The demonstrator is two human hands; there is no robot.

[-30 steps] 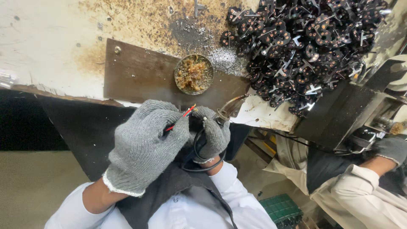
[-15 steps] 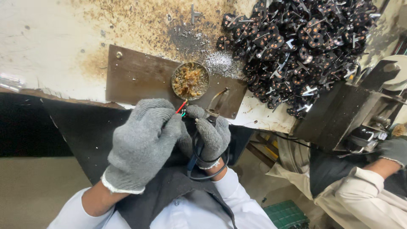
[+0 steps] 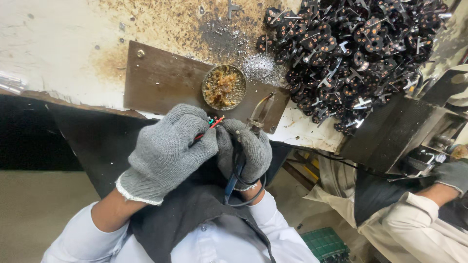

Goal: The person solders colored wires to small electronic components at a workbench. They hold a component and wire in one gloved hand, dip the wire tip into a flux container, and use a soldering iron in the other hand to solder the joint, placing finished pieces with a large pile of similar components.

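My left hand (image 3: 165,153), in a grey knit glove, pinches thin red and black wires (image 3: 207,130) just below the bench edge. Pressed against it, my gloved right hand (image 3: 247,151) grips a soldering iron with a blue handle (image 3: 231,184) and a black cord looping under the wrist. The iron's metal front end (image 3: 262,111) points up over the brown plate (image 3: 161,80). A round tin of brownish, crusty material (image 3: 224,86) sits on that plate just above both hands.
A big heap of small black parts with metal tabs (image 3: 360,44) fills the bench's upper right. Silvery solder crumbs (image 3: 263,68) lie beside the tin. At the right, a co-worker's grey-gloved hand (image 3: 453,173) and beige sleeve (image 3: 414,214) are beside a dark metal fixture (image 3: 409,131).
Both hands stay pressed together on the wires and iron, shifting only slightly toward the tin. The red wire has tilted a little.
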